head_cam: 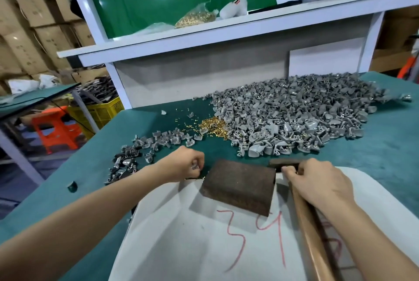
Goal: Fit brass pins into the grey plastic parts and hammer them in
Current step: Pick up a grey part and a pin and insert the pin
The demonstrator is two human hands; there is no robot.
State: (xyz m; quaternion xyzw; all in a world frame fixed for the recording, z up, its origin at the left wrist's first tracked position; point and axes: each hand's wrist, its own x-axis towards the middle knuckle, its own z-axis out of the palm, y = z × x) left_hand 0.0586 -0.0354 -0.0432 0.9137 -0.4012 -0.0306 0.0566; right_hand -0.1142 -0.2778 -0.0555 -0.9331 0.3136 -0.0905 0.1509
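White sheeting (181, 246) scrawled with a red 34 carries the rusty steel block (240, 186), seemingly an anvil, flanked by the left hand (189, 162) pinching 1 grey plastic part (195, 166) and the right hand (317, 181) gripping the hammer (310, 235) near its head, loose brass pins (213, 125) within reach beyond.

Small-parts assembly workshop. Evidence: green-matted bench (385, 167) w/ bulk heap of grey parts (294, 117) at 1 o'clock, loose brass pins (210, 125) at 12; shelf (204, 38) above; stacked cartons (27, 20) at 10; crate (99, 110), stool (55, 128) at 9.
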